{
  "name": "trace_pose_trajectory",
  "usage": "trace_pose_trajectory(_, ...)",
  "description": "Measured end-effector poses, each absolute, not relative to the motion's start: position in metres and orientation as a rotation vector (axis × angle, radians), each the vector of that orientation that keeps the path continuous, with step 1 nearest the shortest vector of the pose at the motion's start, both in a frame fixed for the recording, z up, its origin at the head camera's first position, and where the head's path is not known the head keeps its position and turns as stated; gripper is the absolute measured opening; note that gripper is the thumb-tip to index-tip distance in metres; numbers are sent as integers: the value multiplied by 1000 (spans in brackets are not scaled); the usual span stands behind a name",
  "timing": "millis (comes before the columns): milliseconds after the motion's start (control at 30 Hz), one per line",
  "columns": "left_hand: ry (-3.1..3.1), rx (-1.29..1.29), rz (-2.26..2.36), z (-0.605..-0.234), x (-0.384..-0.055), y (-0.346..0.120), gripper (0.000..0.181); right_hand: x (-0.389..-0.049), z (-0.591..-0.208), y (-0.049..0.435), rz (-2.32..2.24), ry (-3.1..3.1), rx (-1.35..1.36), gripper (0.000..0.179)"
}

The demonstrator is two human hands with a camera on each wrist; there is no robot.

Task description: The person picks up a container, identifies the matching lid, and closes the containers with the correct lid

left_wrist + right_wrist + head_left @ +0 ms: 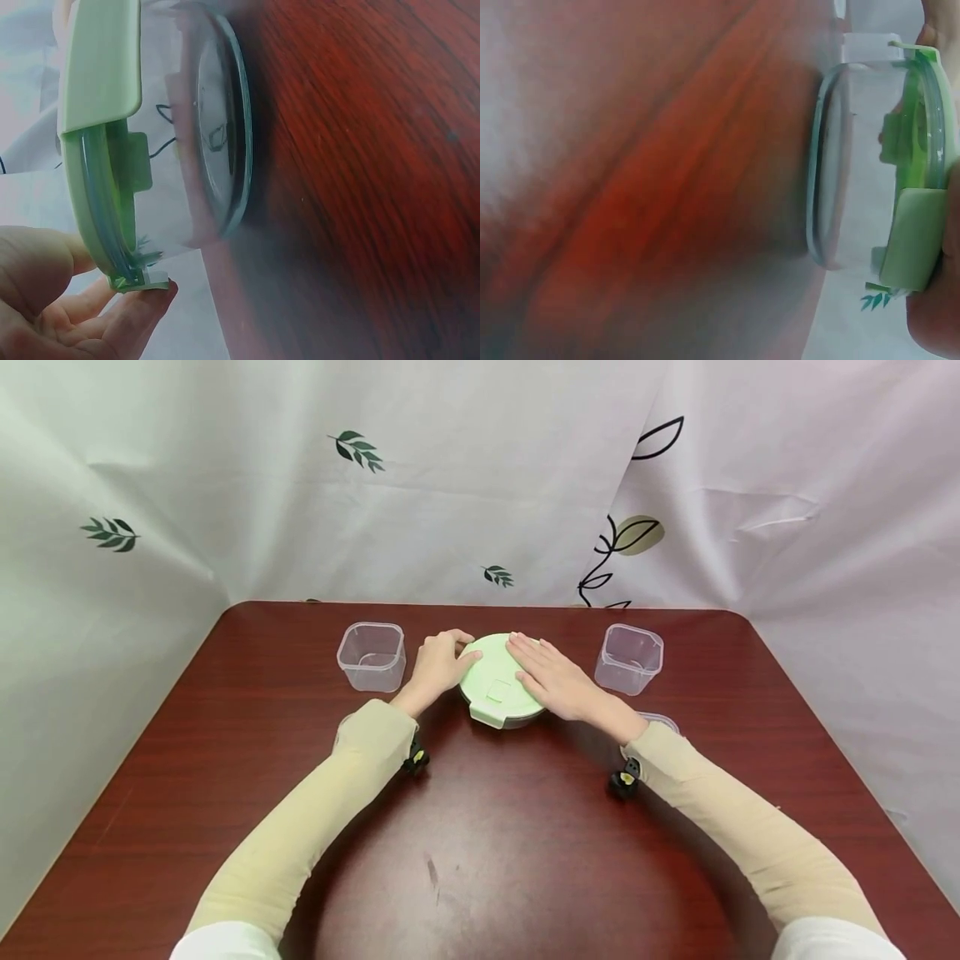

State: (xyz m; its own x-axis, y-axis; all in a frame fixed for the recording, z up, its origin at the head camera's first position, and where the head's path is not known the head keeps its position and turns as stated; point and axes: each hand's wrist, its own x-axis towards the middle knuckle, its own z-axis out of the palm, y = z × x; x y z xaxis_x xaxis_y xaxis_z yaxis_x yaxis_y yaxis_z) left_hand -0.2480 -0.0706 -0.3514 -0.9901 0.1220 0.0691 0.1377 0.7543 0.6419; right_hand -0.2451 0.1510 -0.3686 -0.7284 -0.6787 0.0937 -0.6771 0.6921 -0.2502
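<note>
A round glass food container [225, 161] with a pale green lid [491, 662] sits upright near the far middle of the table. My left hand [437, 665] pinches the lid's left edge, thumb on top and fingers at a side latch [156, 281] that sticks outward. On the lid's right half lies my right hand [561, 683], palm down with straight fingers pressing on top. The front latch [487, 715] faces me and hangs down over the glass wall. Through the glass, no contents show.
Clear plastic tubs stand at the back left [372, 678] and back right [628, 678]. Another clear rim [660, 720] shows behind my right sleeve, and one [342, 724] behind my left sleeve. A patterned curtain [420, 527] borders the wooden table [480, 843].
</note>
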Motion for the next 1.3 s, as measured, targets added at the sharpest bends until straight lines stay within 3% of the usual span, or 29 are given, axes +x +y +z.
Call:
trace_pose_trajectory(833, -2867, -218, -938, -354, -249, -58, 37, -266, -353, 147, -452, 3055, -989, 35)
trace_pose_trajectory(1033, -2897, -273, -892, -349, -240, -62, 39, -267, -351, 145, -350, 3117, -1136, 38)
trace_pose_trajectory(1300, -2804, -428, -733, -350, -219, -72, 37, -257, -347, 134, -222, 3206, -1072, 32)
